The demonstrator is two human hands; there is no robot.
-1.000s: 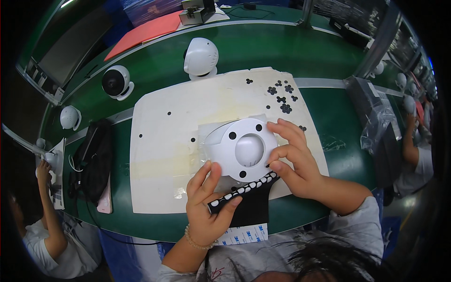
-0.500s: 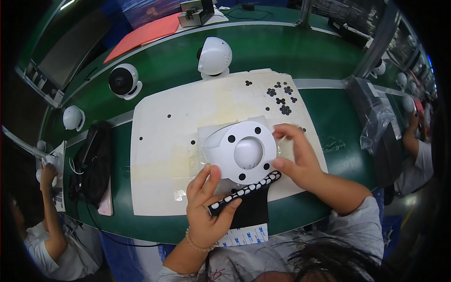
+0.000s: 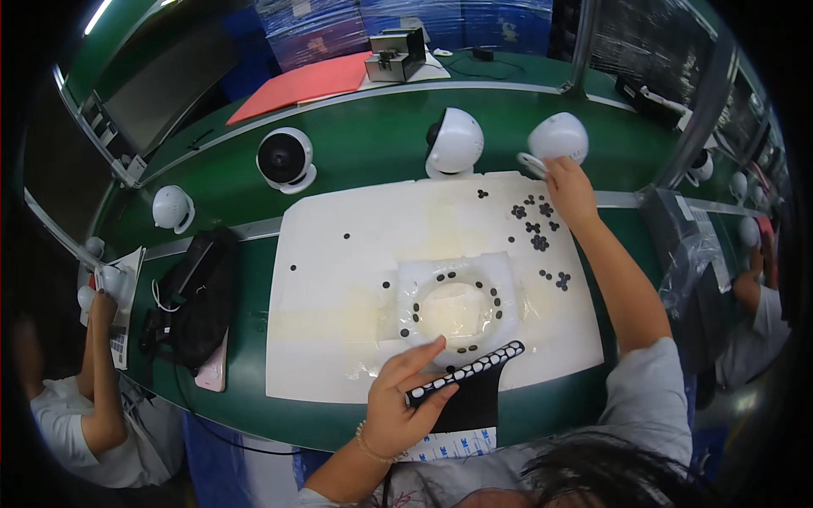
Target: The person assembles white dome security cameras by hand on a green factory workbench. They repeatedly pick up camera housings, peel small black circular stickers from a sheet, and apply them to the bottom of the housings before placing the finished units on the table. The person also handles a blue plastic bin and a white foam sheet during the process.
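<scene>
"Where's the white camera (image 3: 561,137)?"

"Toward the table's (image 3: 364,129) far edge, right fingers (image 3: 562,174) pinching its base (image 3: 531,161), left fingers (image 3: 415,362) pinching black strip (image 3: 474,367). Positioning step, I'd guess; next needs steady grip."

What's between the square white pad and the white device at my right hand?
In the head view, clusters of small black discs lie on the pale sheet between the pad and the device.

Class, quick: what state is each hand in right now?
Left hand: closed, holding the black sheet.
Right hand: closed, holding the white device by its base.
</scene>
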